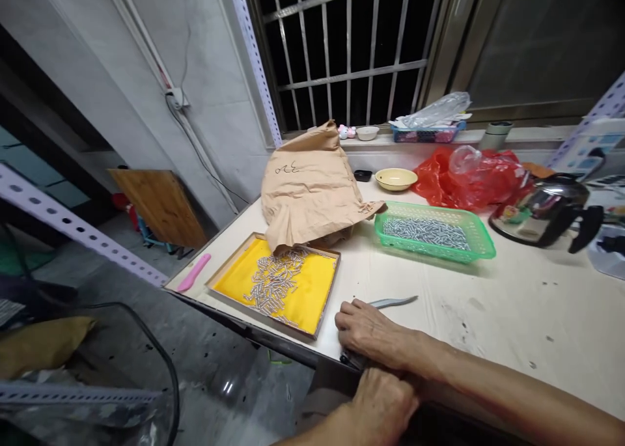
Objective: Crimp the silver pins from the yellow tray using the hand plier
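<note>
My right hand (pixel 366 329) is at the table's front edge, its fingers curled down over something dark that it mostly hides. Just beyond its knuckles lies a thin grey curved tool (pixel 394 301), like tweezers; its near end is hidden by the hand. Lower down, below the edge, my left hand (pixel 385 397) is closed, and what it grips is hidden. To the left of my hands sits a shallow cardboard tray (pixel 319 309) lined in yellow, with a heap of small silvery metal pins (pixel 276 280) in it.
A brown paper bag (pixel 312 179) leans over the tray's back edge. Behind are a green basket (pixel 481 237) of small metal parts, a cream dish (pixel 395 179), red plastic bags (pixel 439 179) and a kettle (pixel 551 205). A pink tool (pixel 194 272) lies at the left corner.
</note>
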Available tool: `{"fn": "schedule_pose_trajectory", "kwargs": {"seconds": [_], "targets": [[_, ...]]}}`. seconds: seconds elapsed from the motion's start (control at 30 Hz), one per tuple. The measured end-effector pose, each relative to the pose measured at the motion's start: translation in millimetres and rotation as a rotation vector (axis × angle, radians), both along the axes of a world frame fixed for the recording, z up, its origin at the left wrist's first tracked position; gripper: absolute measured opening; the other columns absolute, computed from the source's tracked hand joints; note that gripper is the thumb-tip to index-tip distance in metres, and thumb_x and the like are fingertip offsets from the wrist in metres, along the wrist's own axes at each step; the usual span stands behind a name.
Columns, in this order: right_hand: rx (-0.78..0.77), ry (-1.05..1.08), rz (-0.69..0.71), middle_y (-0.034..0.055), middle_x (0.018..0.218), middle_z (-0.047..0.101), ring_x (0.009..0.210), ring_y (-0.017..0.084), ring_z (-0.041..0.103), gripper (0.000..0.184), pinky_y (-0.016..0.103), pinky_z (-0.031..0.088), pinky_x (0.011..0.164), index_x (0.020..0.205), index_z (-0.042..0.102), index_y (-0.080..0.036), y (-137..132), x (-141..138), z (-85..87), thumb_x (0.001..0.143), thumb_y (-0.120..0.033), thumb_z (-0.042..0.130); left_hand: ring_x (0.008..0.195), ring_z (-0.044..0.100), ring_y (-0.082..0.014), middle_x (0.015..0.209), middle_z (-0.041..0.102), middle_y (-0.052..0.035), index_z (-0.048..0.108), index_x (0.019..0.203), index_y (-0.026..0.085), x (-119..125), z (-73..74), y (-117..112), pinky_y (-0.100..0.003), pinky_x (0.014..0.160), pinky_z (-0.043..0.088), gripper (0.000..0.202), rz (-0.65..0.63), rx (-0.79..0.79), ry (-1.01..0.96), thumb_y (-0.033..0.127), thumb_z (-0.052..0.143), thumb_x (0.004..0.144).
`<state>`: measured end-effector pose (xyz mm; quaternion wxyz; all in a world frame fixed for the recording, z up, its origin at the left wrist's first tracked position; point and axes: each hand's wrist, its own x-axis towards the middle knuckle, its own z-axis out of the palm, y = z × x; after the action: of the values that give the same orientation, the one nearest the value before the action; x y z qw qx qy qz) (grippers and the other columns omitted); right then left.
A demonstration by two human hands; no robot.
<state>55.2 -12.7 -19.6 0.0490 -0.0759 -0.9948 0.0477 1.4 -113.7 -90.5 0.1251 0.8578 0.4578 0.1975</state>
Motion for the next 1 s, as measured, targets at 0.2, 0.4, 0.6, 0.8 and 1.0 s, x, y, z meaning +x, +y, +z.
{"fn": "schedule_pose_trajectory", "kwargs": {"seconds": [0.2,0.4,0.6,0.8,1.0], "targets": [[-0.16,0.445,-0.215,0.0039,0.082,0.06,0.078,0.016,0.051,0.02,0.031,0.041,0.071,0.091,0.057,-0.02,8,25,23.4,0.095,-0.021,0.037,0.112,0.054,-0.0236,0.117,0.061,-0.0082,0.052,0.117,0.02,-8,29.4,2,-0.035,0.092,0.047,0.035,-0.054,0.08,-0.062,0.034,0.055,0.086],[0.153,0.77,-0.656,0.0048,0.086,0.063,0.079,0.02,0.059,0.015,0.034,0.046,0.073,0.096,0.06,-0.021,87,104,80.3,0.09,-0.029,0.05,0.088,0.055,-0.0201,0.09,0.062,-0.0064,0.061,0.091,0.021,-102,75.8,44,-0.034,0.077,0.048,0.021,0.494,0.127,0.108,0.016,0.041,0.089],[0.231,0.403,-0.991,0.0126,0.098,0.065,0.09,0.024,0.059,0.037,0.037,0.046,0.078,0.121,0.054,-0.015,99,120,91.5,0.084,-0.012,0.051,0.09,0.054,-0.0232,0.09,0.06,-0.0073,0.063,0.085,0.021,-200,71.6,82,-0.036,0.082,0.043,0.025,0.664,0.042,0.308,0.028,0.038,0.087],[-0.153,0.231,-0.654,0.0038,0.087,0.064,0.081,0.017,0.058,0.02,0.028,0.044,0.073,0.106,0.06,-0.02,2,79,52.4,0.09,-0.025,0.049,0.087,0.057,-0.0243,0.085,0.062,-0.0067,0.064,0.082,0.023,-224,54.8,108,-0.035,0.077,0.043,0.026,0.555,-0.055,0.383,0.029,0.039,0.083],[-0.247,0.149,-0.68,0.0047,0.097,0.057,0.087,0.018,0.053,0.018,0.029,0.039,0.076,0.094,0.056,-0.018,-43,80,3.1,0.09,-0.034,0.051,0.086,0.055,-0.0256,0.084,0.063,-0.0111,0.064,0.082,0.017,-213,61.9,98,-0.035,0.078,0.041,0.033,0.544,0.019,0.452,0.027,0.032,0.087]]}}
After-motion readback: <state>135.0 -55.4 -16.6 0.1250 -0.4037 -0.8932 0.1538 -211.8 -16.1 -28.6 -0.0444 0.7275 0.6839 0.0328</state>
